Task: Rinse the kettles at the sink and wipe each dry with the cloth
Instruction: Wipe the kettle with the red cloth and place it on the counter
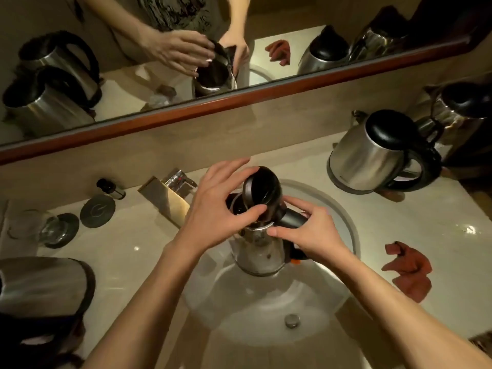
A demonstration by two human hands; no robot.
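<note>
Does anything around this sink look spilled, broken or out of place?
Nothing looks spilled or broken. The only untidy thing is the reddish cloth, lying crumpled on the counter right of the sink. A glass lies on its side at the far left, on a dark coaster.

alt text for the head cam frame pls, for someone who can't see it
Over a round sink, the right hand grips the handle of a steel kettle while the left hand holds its black lid open. More kettles stand on the counter, a red cloth lies right of the sink, and a mirror runs behind.
</note>
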